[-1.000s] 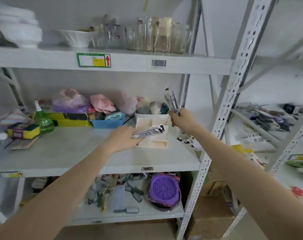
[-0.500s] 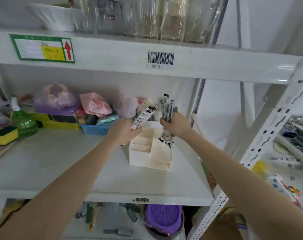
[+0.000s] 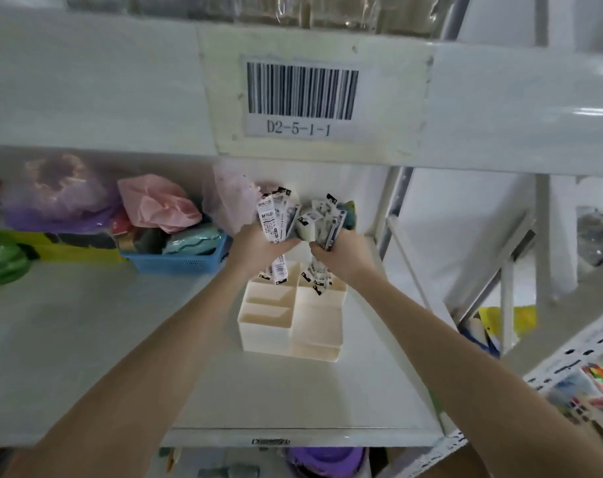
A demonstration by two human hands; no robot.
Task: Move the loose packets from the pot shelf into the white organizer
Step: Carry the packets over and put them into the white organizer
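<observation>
Head view: both hands' fingers clenched around packets, left hand (image 3: 258, 248), right hand (image 3: 341, 257), above white organizer (image 3: 293, 326).

We read "D2-5-1-1" under a barcode on the label (image 3: 302, 98), stuck to the shelf edge (image 3: 121, 91) well above our fingers (image 3: 289, 243). Print on the packets (image 3: 276, 219) our fingers clasp is too small to read.

bare shelf (image 3: 69, 339) left of organizer (image 3: 293, 322), blue basket (image 3: 179, 260) behind
</observation>
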